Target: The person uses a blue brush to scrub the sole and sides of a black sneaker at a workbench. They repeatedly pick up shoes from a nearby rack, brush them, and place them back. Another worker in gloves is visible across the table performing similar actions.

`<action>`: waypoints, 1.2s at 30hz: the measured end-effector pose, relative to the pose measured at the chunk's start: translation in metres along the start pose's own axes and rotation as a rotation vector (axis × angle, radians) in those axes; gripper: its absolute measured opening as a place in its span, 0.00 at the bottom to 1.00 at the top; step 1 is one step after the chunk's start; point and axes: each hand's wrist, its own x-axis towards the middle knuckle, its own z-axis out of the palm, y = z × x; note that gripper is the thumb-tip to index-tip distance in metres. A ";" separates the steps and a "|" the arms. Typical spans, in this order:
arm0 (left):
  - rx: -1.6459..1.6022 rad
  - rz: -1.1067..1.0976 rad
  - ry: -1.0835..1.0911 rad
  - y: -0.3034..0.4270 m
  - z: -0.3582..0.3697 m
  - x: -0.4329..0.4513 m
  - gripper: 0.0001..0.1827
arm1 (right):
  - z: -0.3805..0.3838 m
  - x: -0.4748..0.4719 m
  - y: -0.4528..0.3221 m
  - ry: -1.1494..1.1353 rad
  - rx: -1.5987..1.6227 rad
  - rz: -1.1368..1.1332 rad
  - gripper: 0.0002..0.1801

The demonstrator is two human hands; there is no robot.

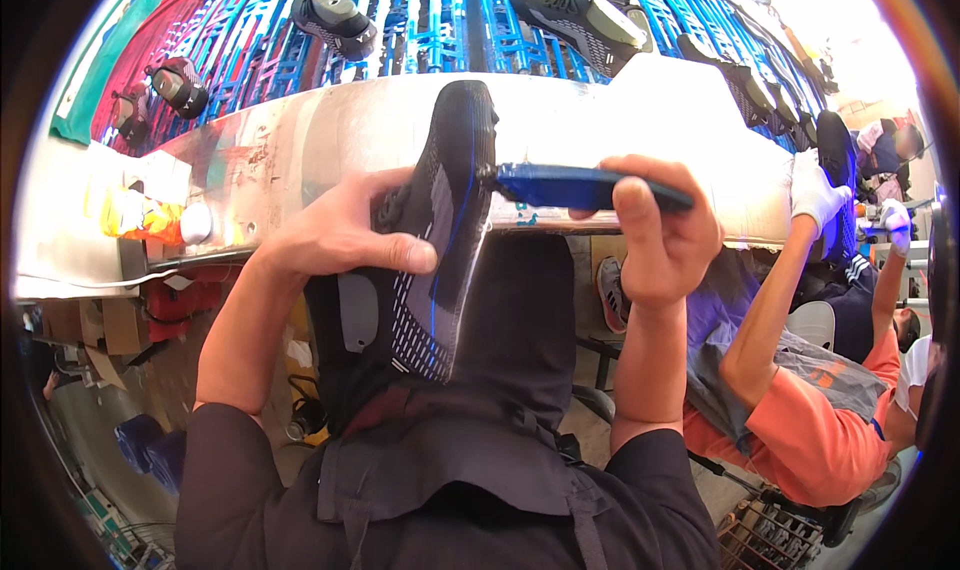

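My left hand [349, 229] grips a black and grey knit shoe upper [450, 217] around its middle, thumb across its side. The upper is tilted on its side, its dark underside edge facing right. A thin blue line runs along that side. In my right hand [664, 229] is a blue-handled brush [570, 186], held between thumb and fingers. The brush's dark tip touches or nearly touches the upper's right edge; its bristles are hard to make out. What fills the upper is hidden.
A worktable [285, 157] spans the front, with a blue roller conveyor [427, 37] behind it carrying several shoes [334, 19]. At the left stands a white round-topped container [196, 223] beside yellow wrapping. A co-worker with white gloves [814, 187] holds another shoe [836, 165] at the right.
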 end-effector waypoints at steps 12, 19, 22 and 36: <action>0.047 0.019 -0.031 0.001 0.007 0.002 0.51 | -0.002 0.039 0.031 0.035 0.086 -0.112 0.09; -0.071 -0.026 0.019 -0.003 0.004 -0.001 0.50 | -0.004 0.017 0.014 -0.076 -0.056 -0.155 0.09; -0.056 -0.019 0.063 -0.005 0.003 -0.003 0.44 | 0.001 0.008 0.010 -0.090 -0.075 -0.189 0.10; -0.057 -0.043 0.193 -0.018 0.001 -0.008 0.42 | 0.013 -0.027 -0.006 -0.239 -0.125 -0.133 0.12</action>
